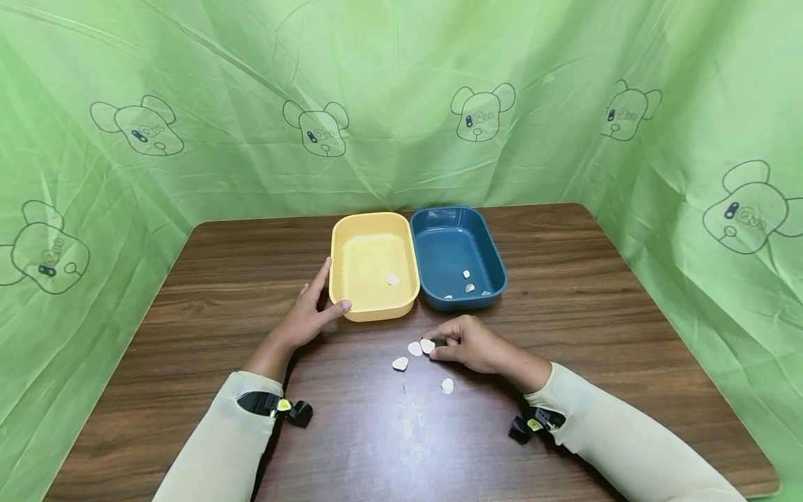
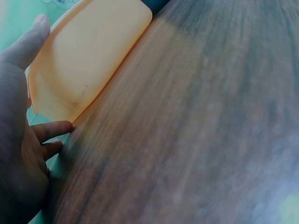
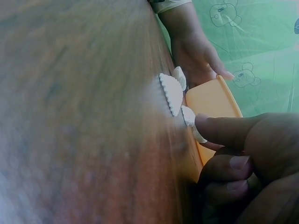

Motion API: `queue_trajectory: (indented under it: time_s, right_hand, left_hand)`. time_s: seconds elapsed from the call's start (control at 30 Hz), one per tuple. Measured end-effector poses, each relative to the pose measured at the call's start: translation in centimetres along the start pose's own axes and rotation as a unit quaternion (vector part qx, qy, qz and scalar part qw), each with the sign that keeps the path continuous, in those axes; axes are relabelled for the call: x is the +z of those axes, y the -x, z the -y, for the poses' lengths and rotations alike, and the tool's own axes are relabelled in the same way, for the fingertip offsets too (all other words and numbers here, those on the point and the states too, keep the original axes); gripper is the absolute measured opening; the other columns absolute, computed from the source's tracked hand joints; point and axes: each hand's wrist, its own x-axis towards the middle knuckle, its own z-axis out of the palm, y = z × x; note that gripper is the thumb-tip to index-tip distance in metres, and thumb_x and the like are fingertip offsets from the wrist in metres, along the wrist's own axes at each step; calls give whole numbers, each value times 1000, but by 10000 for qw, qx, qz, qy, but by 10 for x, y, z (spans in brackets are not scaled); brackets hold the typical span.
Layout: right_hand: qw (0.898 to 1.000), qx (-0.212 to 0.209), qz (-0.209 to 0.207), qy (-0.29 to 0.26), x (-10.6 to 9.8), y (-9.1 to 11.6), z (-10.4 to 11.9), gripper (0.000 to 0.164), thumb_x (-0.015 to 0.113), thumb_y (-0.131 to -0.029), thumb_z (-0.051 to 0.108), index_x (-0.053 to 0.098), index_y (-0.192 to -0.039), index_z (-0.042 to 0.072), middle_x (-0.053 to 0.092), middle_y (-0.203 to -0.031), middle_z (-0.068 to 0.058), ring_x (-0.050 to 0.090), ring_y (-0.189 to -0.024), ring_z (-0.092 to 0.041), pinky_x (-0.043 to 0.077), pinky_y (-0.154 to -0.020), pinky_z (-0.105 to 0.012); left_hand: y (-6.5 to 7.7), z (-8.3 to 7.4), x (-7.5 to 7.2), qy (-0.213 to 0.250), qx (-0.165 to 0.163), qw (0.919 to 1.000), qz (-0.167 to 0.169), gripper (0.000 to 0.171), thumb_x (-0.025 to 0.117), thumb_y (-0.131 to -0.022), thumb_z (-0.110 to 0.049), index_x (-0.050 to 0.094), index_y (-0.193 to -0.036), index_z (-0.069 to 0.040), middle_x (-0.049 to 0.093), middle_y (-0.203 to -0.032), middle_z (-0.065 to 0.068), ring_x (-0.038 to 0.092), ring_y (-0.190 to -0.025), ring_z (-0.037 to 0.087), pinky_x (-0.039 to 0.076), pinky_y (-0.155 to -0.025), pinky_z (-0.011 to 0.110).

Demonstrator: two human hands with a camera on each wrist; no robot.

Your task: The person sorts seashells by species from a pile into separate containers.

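Observation:
My right hand (image 1: 475,344) pinches a white seashell (image 1: 428,346) between thumb and index finger, low over the table. Close beside it lies another white shell (image 1: 415,348); two more, a left shell (image 1: 400,364) and a nearer shell (image 1: 447,385), are on the wood. In the right wrist view, ridged shells (image 3: 172,94) show scalloped edges. My left hand (image 1: 305,315) touches the near left corner of a yellow bin (image 1: 376,314), thumb at its rim and fingers extended along its outer side. One pale shell (image 1: 392,279) is inside that bin.
A dark blue bin (image 1: 463,304) stands against the yellow bin's right side, with several small shells (image 1: 470,287) in its near part. Both bins are near the back edge of the wooden table (image 1: 596,300). Green printed cloth (image 1: 389,104) hangs around the back and sides.

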Motion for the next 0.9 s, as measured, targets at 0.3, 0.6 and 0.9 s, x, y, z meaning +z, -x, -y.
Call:
queue_trajectory:
  time_s: [0.3, 0.6, 0.9]
  right_hand:
    - [9988, -269, -335, -224, 1, 0, -2, 24, 83, -95, 6, 83, -119, 4, 44, -62, 9, 41, -59, 0, 32, -55, -19]
    - [9955, -602, -718, -119, 1, -4, 9, 25, 82, -95, 4, 82, -120, 4, 45, -60, 9, 42, -56, 1, 32, -52, -18]
    - [9920, -582, -1117, -90, -1, -5, 25, 29, 84, -95, 6, 82, -124, 4, 43, -60, 7, 39, -55, -1, 31, -52, -19]
  left_hand:
    - [0, 0, 0, -52, 22, 10000, -6, 102, 71, -104, -43, 2, -177, -36, 21, -184, 8, 10, -170, 44, -3, -135, 70]
    - [3, 4, -2, 2, 42, 10000, -82, 101, 72, -104, -41, 3, -178, -33, 23, -183, 10, 13, -170, 43, -4, -135, 70]
    - [3, 3, -1, -50, -10, 10000, 4, 102, 71, -104, -48, 2, -178, -35, 21, -183, 9, 8, -171, 45, -6, -136, 67]
